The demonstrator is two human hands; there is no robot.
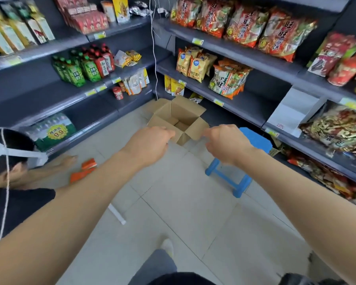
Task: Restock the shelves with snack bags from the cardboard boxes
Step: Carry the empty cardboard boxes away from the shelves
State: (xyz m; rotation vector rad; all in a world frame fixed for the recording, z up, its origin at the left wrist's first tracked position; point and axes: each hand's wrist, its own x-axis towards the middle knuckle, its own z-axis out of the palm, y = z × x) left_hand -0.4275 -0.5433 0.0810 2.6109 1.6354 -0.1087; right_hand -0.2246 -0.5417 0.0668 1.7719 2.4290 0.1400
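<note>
An open cardboard box sits on the tiled floor in the corner where the two shelf units meet, flaps up, and I see no bags inside it. Both my arms stretch toward it. My left hand has its fingers curled under, right at the edge of the near left flap; I cannot tell whether it touches the flap. My right hand hovers by the near right flap with loosely bent fingers and holds nothing. Snack bags stand on the right shelves.
A blue plastic stool stands just right of the box. Another person crouches at the lower left, one hand on the floor by orange packets. The left shelves hold bottles and packets. A white strip lies on the tiles.
</note>
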